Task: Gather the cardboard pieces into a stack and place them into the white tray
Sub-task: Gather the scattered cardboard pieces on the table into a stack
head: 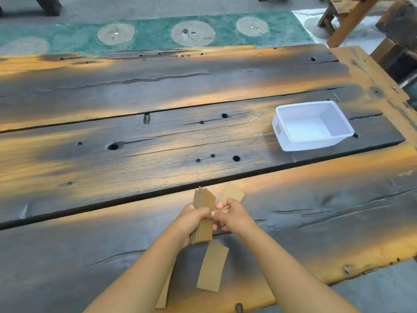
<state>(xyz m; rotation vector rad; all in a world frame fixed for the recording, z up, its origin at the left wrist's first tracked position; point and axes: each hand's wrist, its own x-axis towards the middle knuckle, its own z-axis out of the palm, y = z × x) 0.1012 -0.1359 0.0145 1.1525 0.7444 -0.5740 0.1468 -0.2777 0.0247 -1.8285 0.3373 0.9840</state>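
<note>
My left hand (191, 221) grips a stack of brown cardboard pieces (204, 201), held on edge above the near plank. My right hand (232, 214) pinches one cardboard piece (232, 192) that sticks up just right of the stack. A loose curved cardboard piece (212, 266) lies flat on the wooden table (135, 154) below my hands. Another cardboard piece (165, 290) lies partly hidden under my left forearm. The white tray (282, 128) stands empty at the right of the table, well away from both hands.
The table is made of dark, worn planks with gaps, cracks and several drilled holes (236, 158). Its near edge runs beneath my forearms. Wooden furniture (352, 16) stands beyond the far right corner, and green patterned floor (158, 32) lies behind the table.
</note>
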